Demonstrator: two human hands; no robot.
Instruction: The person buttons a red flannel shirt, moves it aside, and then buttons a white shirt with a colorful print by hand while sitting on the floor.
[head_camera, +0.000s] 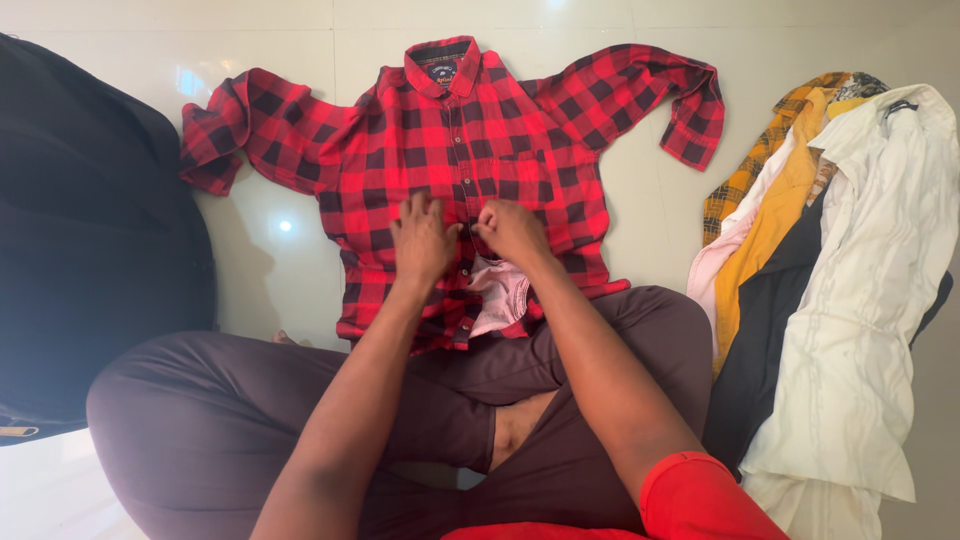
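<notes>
Red-and-black checked shirt spread front-up on the pale floor, sleeves out, collar away. Looks light, soft and limp, likely to sag and crease; best taken by the button placket or hem. Left hand pressed flat beside the placket, fingers loose. Right hand pinching the placket where the front gapes over pale lining. Dark bag left; heap of clothes right.
</notes>
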